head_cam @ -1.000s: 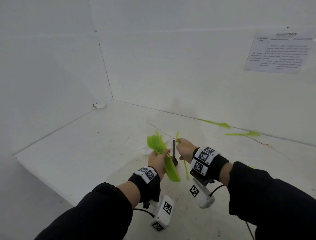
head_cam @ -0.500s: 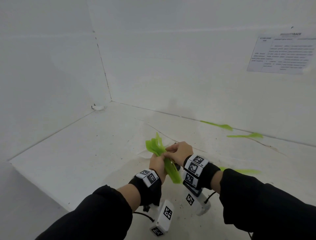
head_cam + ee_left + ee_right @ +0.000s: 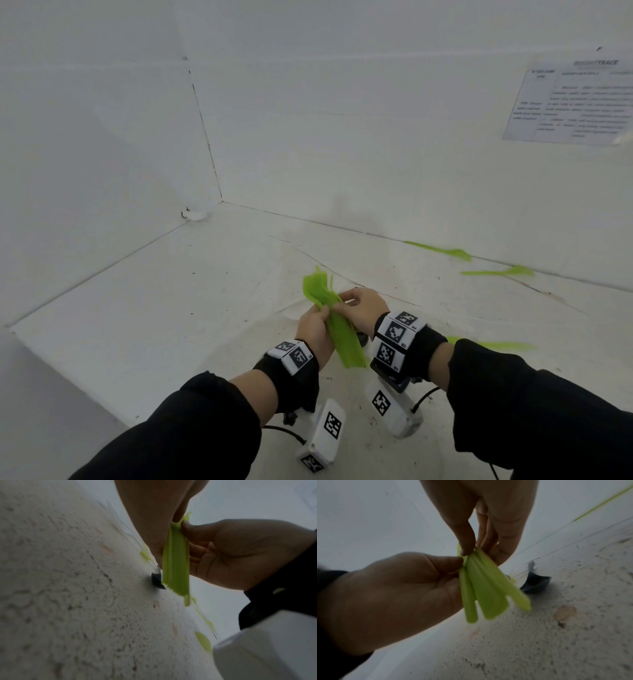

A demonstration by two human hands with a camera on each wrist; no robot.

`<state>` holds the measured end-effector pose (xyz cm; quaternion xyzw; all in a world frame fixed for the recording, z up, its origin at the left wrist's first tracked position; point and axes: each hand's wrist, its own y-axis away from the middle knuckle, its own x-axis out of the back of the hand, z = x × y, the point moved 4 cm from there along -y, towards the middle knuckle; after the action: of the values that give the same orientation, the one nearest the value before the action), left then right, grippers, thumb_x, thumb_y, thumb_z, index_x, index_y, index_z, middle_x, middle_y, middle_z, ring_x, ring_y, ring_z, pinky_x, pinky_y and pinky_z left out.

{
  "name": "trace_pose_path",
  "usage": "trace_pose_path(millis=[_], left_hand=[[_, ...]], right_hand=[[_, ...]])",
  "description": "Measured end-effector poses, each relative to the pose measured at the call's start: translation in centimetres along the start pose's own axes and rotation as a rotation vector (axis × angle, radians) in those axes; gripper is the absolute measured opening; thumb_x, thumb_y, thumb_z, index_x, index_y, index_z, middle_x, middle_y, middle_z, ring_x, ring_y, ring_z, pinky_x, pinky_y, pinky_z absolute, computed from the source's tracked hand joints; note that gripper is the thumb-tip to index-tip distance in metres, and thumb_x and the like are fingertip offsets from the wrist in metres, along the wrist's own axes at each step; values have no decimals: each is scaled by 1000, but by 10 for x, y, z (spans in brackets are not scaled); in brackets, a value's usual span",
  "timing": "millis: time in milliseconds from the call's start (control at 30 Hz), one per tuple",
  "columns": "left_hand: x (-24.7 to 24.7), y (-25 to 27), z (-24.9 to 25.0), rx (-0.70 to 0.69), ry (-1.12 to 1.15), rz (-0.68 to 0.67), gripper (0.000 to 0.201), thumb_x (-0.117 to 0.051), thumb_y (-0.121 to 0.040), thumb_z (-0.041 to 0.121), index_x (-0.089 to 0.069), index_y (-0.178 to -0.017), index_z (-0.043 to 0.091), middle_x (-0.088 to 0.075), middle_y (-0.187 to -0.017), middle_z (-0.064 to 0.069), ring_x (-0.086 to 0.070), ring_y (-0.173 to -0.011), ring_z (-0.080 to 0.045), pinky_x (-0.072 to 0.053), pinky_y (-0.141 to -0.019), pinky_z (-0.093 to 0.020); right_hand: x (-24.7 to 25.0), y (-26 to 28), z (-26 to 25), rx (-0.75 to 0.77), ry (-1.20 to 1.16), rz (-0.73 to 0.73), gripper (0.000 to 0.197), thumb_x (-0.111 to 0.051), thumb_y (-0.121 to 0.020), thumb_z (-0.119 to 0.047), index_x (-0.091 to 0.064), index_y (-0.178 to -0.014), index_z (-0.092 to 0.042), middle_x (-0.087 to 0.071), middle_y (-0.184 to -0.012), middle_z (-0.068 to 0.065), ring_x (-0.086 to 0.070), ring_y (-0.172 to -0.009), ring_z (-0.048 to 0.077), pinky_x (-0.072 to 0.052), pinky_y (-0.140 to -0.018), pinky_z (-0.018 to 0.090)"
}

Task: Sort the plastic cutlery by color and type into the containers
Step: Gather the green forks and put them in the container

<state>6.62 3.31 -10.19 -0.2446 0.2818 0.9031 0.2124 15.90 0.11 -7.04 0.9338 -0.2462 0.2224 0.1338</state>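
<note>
A bundle of green plastic cutlery (image 3: 342, 337) is held above the white table, handles fanned downward (image 3: 485, 595). My left hand (image 3: 323, 313) grips its middle from the left. My right hand (image 3: 342, 305) pinches the same bundle (image 3: 176, 561) from the right, thumb and fingers close to the left thumb. A dark utensil (image 3: 536, 582) lies on the table just beneath the bundle, mostly hidden in the head view. Loose green pieces lie by the back wall (image 3: 442, 250) (image 3: 496, 272) and behind my right wrist (image 3: 496, 345).
The speckled white table (image 3: 171, 308) meets white walls at the back and left, with a corner at the far left. A printed sheet (image 3: 568, 102) hangs on the right wall. No container is in view.
My right hand, which held a single green piece apart from the bundle, has moved left and joined the left hand on the bundle. Both hands have sunk slightly.
</note>
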Motion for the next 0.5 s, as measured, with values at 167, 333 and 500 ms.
trace_pose_path(millis=[167,333,500], left_hand=[[4,-4,6,-17,-20,-31,37,-20,-103,10,-46,-127,0,-61,-102,-18,-59,-89,-30,-48,-77,-44],[10,-11,5,5,-36,-34,37,-21,-103,11,-46,-127,-2,-59,-110,-21,-59,-92,-30,-48,-80,-43],[12,-14,4,-14,-82,-26,35,-25,-103,9,-48,-127,-3,-61,-110,-22,-60,-90,-30,-50,-75,-42]], right_hand=[[-5,-5,1,26,-40,-3,22,-67,-81,-20,-67,-103,-16,-69,-89,7,-65,-81,19,-52,-74,26],[-8,-8,4,38,-45,-31,24,-69,-80,-17,-67,-103,-13,-70,-90,10,-62,-73,15,-47,-60,17],[-14,-12,7,27,-48,-74,30,-68,-81,-20,-65,-110,-14,-70,-92,8,-63,-71,13,-51,-66,22]])
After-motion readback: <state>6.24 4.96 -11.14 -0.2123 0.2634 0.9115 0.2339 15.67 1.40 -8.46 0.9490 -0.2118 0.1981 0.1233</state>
